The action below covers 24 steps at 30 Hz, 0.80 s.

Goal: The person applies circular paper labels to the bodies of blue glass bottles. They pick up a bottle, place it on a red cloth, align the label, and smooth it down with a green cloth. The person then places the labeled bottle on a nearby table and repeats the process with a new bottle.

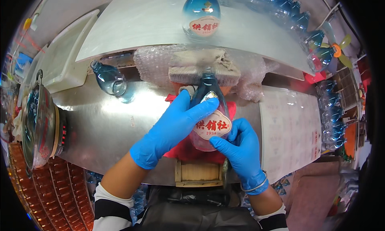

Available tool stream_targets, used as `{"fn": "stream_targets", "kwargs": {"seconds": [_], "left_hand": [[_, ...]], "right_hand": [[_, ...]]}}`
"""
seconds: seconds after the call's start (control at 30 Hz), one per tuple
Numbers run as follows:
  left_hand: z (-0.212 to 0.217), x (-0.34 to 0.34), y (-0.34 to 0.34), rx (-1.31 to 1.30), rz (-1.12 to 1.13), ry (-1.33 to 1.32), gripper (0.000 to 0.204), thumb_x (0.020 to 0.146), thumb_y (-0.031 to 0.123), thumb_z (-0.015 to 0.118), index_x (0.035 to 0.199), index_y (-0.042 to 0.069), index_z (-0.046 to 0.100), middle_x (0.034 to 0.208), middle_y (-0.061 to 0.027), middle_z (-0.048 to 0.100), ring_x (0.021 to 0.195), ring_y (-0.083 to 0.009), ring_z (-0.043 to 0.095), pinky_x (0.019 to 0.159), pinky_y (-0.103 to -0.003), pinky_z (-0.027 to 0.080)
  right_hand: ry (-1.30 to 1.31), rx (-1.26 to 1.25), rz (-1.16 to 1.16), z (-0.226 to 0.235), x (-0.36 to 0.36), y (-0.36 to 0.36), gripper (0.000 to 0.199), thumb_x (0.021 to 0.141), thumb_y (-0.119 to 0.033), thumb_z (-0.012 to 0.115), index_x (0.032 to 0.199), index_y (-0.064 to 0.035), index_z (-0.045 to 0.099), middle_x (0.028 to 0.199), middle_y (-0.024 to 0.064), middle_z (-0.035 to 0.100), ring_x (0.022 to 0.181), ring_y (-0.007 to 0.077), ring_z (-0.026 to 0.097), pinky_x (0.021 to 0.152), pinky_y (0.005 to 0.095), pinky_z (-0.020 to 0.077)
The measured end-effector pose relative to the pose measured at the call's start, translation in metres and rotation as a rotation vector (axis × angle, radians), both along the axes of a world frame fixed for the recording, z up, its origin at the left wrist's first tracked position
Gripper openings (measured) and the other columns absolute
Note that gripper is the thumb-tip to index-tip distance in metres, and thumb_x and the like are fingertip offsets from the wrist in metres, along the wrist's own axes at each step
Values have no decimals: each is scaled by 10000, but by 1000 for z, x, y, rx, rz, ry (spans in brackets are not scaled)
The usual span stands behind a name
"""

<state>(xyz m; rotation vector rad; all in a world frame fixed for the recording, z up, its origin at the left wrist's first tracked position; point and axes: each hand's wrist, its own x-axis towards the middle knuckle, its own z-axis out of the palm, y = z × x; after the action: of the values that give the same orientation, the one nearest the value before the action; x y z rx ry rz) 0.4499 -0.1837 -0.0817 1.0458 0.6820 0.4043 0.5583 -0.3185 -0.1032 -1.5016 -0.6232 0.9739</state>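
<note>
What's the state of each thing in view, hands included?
Left hand, blue glove: gripping the labelled bottle's side.
Right hand, blue glove: thumb pressing the label's lower edge.
Blue teardrop glass bottle with oval label: lying over a red cloth, held by both hands.
Unlabelled blue glass bottle: lying on the steel table.
Second labelled blue bottle: apart, on the pale board.

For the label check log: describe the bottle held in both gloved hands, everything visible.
The bottle is teardrop-shaped clear glass, tinted blue at the narrow neck and fading to clear at the wide base. It lies tilted over a red cloth, neck pointing away. A cream oval label with red print faces up. The left hand wraps its side; the right hand presses the label's lower edge.
</note>
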Motion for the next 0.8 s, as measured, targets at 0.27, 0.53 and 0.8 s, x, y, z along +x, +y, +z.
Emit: {"fn": "stream_targets", "kwargs": {"seconds": [0.27,0.53,0.8], "left_hand": [[-4,2,2,-3,24,-16,320,897,228,521,1140,20,506,1009,-60,582,923,-135,568,833,-275,465],[-30,-26,-1,230,-116,-218,673,842,257,590,1364,-12,261,1297,-132,416,1199,-200,408,1015,-314,322],[-38,-36,-21,312,-107,-276,802,811,137,617,1410,-23,109,1416,-155,257,1304,-226,261,1084,-343,190]], "right_hand": [[38,1,30,-2,4,2,372,677,-209,804,695,-91,451,669,-36,454,618,38,423,558,196,394],[161,50,76,-7,19,-4,162,832,-194,648,842,-74,540,695,-6,554,631,65,514,566,192,412],[171,168,52,-17,11,-2,189,773,-155,713,823,-81,547,712,-33,526,651,49,485,596,181,404]]}}
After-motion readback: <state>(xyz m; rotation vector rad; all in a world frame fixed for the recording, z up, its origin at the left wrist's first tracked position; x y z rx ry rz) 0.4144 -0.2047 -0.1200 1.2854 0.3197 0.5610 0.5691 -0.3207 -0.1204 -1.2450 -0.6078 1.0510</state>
